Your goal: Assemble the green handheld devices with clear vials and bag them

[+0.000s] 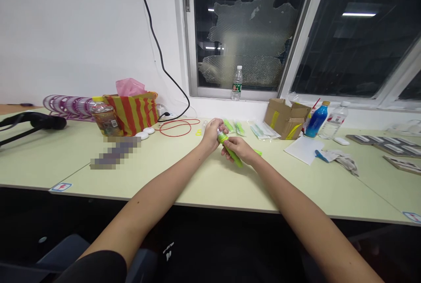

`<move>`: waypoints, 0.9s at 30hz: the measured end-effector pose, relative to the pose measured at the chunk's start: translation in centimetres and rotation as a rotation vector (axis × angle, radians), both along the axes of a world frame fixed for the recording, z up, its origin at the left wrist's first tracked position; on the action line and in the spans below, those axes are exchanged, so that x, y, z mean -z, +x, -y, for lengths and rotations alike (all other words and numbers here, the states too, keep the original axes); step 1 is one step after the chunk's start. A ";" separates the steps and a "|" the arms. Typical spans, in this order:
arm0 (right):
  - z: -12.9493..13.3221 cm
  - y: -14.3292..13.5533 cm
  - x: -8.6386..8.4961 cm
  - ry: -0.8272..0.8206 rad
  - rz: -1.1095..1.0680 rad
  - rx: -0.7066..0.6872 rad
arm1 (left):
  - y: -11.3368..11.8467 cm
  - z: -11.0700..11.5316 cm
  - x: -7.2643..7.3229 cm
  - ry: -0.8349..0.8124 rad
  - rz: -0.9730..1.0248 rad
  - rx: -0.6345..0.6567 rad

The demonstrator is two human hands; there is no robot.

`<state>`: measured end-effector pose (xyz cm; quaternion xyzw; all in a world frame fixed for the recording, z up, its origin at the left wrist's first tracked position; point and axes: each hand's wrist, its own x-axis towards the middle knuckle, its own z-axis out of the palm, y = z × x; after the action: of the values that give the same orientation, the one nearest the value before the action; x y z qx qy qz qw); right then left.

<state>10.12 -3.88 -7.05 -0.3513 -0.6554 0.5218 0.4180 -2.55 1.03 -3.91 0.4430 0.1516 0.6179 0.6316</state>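
Observation:
Both hands are on one slim bright green item (235,157) with a clear plastic upper end; its exact kind I cannot make out. My left hand (213,135) is closed around the clear end, and its fingers hide part of it. Lower down, my right hand (239,149) grips the green part, whose tip sticks out below the fingers. The item slants down to the right, just above the pale table (197,178). Behind the hands lie green pieces in clear bags (240,128). Small yellow pieces (198,132) lie to the left of my left hand.
At the left stand a striped bag (136,114) and a big drink bottle (105,118), with a red cable (174,134) nearby. To the right are a cardboard box (285,118), a blue bottle (316,118), white paper (304,149) and gloves (342,158). A water bottle (237,83) stands on the sill.

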 end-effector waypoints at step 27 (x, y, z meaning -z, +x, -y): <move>1.1 -1.7 -0.2 0.716 1.093 0.746 | 0.3 0.0 0.0 -0.183 0.119 -0.105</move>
<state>8.41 -5.00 -6.87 -0.6017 -0.7366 -0.1482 0.2710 -2.21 1.05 -3.94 0.3375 0.1927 0.6591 0.6439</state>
